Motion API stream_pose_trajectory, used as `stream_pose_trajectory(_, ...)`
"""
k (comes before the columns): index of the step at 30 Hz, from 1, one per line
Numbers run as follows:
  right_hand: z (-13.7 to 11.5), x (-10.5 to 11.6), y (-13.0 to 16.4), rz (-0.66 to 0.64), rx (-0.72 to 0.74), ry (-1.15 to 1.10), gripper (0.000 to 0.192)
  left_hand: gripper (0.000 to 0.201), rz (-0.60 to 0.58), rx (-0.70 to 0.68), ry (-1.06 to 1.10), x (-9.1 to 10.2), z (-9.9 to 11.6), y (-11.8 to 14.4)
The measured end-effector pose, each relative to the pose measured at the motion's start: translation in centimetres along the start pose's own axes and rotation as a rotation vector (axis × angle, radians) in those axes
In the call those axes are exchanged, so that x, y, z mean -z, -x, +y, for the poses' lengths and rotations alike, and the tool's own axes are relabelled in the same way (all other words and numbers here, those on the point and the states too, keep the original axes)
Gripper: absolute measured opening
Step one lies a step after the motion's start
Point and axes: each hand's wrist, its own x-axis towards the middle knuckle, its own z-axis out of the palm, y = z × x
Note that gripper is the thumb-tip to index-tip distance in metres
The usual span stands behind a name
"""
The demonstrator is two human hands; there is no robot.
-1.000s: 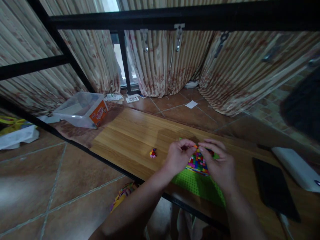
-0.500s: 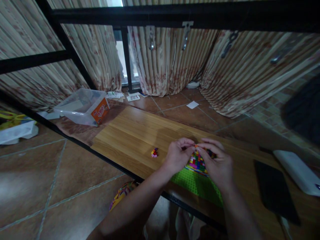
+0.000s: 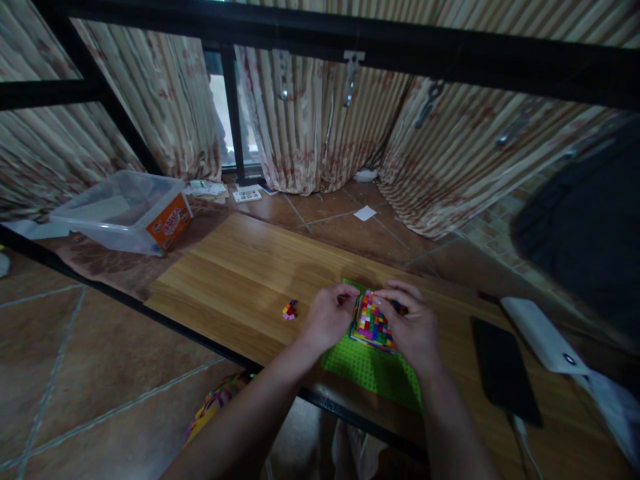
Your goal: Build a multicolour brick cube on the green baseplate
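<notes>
working over the block mosaic (image 3: 373,323), a patch of small coloured bricks pressed onto the far end of a green baseplate (image 3: 373,370) that lay on the wooden desk (image 3: 240,280) right in front of me. my left hand (image 3: 327,319) sat at the patch's left edge, fingers (image 3: 345,293) curled in toward the near corner, touching or nearly touching the bricks; whether they pinched a loose piece i could not tell. my right hand (image 3: 413,327) lay against the patch's right side, fingers bent over its far edge, and again the view was too dim to say if anything was gripped.

handling, as i judged it: bricks were light, hard, slick plastic, tiny enough to slip from a pinch. best taken by two opposite side faces with thumb and forefinger tips. baseplate looked thin and a bit flexible, likely to slide on the smooth desk unless one hand pinned it while the other pressed.

a small cluster of loose bricks (image 3: 290,310) lay on the desk to the left, apart from my left hand. a dark phone (image 3: 505,370) lay to the right, a white power bank (image 3: 543,333) beyond it. a clear plastic tub (image 3: 125,210) stood on the floor, far left.
</notes>
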Motion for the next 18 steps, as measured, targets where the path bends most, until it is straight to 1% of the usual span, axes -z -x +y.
stream_pose_trajectory(4,0.2,-0.2,0.0,-0.04,0.024,0.001,0.018,0.025,-0.032,-0.049,-0.025,-0.2,0.4,0.3)
stream_pose_trajectory(6,0.0,-0.3,0.0,-0.031,0.014,0.006,0.017,0.028,-0.048,-0.06,-0.041,-0.3,0.7,0.5)
stream_pose_trajectory(10,-0.5,-0.5,0.0,0.018,-0.042,0.012,0.016,0.031,-0.064,-0.072,-0.098,-0.5,1.1,0.7)
stream_pose_trajectory(14,-0.8,-0.6,-0.1,0.017,-0.095,0.001,0.017,0.034,-0.065,-0.086,-0.121,-0.7,1.0,0.8)
stream_pose_trajectory(18,-0.9,-0.2,-0.2,0.031,-0.208,-0.068,0.021,0.035,-0.05,-0.083,-0.137,-0.9,1.1,0.9)
